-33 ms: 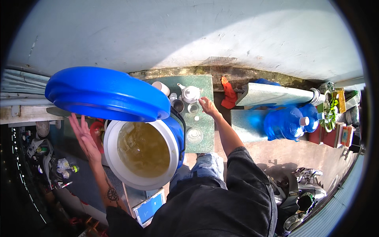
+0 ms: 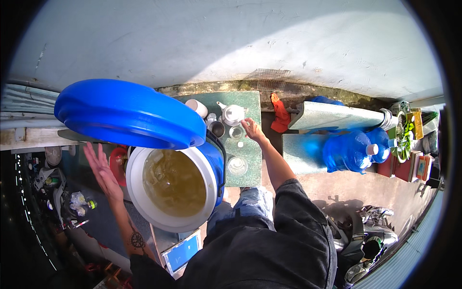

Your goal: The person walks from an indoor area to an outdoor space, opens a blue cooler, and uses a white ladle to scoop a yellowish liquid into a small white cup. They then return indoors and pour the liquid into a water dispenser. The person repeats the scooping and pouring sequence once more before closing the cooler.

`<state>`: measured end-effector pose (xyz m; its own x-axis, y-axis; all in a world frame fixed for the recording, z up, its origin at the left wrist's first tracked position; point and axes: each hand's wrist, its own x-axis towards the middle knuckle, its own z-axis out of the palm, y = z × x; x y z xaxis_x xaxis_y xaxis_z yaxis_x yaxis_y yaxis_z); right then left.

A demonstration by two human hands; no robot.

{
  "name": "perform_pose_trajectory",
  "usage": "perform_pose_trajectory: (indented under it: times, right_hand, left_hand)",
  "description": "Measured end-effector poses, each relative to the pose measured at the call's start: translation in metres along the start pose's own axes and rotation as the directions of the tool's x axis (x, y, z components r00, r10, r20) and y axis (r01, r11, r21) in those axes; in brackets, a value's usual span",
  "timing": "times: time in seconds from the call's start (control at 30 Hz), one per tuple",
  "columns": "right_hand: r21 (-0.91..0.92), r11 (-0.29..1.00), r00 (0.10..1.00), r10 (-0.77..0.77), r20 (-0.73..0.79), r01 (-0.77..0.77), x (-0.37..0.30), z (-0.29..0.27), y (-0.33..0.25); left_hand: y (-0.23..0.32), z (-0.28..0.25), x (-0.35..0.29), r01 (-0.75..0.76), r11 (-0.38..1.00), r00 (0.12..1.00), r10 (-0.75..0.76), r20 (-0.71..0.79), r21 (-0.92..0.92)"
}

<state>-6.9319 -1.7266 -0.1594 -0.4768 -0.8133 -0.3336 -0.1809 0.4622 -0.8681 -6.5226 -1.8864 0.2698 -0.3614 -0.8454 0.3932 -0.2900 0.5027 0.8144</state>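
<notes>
A blue and white round cooler [image 2: 209, 164] stands in front of me, a little left, with brownish liquid [image 2: 175, 185] holding pale ice-like chunks. Its thick blue lid [image 2: 130, 111] stands raised at the far side. My left hand [image 2: 102, 172] is open beside the cooler, palm up and fingers spread, just below the lid's left part and apart from it. Over the green stone table [image 2: 250, 168], my right hand [image 2: 252, 130] has its fingers loosely stretched out, close to a white teapot [image 2: 233, 114]; whether they touch it I cannot tell. Nothing shows in either hand.
Glasses [image 2: 236, 132], a metal cup [image 2: 216, 128] and a white mug [image 2: 197, 107] are on the table. To the right, large blue water bottles [image 2: 349, 151] lie on a stone bench [image 2: 303, 154]. An orange cloth [image 2: 280, 115] hangs near the wall. A motorbike [image 2: 370, 241] stands lower right.
My left hand has drawn slightly away from the lid, to the left and down. The lid sits a touch further left; my right hand keeps its place by the teapot.
</notes>
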Motion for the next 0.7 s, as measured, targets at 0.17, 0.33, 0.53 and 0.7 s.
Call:
perform_pose_trajectory:
  times: [0.17,0.33,0.53,0.7]
  right_hand:
    - [0.011,0.996,0.995,-0.091,0.041,0.091,0.021,0.010,0.011]
    - [0.033,0.999,0.999,0.014,0.046,-0.016,0.017,0.004,0.005]
    - [0.041,0.999,1.000,-0.016,0.025,0.015,0.020,-0.003,0.006]
    - [0.022,0.998,0.998,-0.064,0.027,0.063,-0.011,-0.048,-0.030]
  left_hand:
    - [0.024,-0.040,-0.085,0.126,0.962,0.991,-0.113,-0.066,0.240]
    - [0.025,-0.078,-0.195,0.393,0.881,0.912,-0.339,-0.230,0.263]
    - [0.026,-0.091,-0.272,0.505,0.822,0.848,-0.414,-0.331,0.263]
    - [0.040,-0.065,-0.253,0.357,0.880,0.919,-0.271,-0.286,0.313]
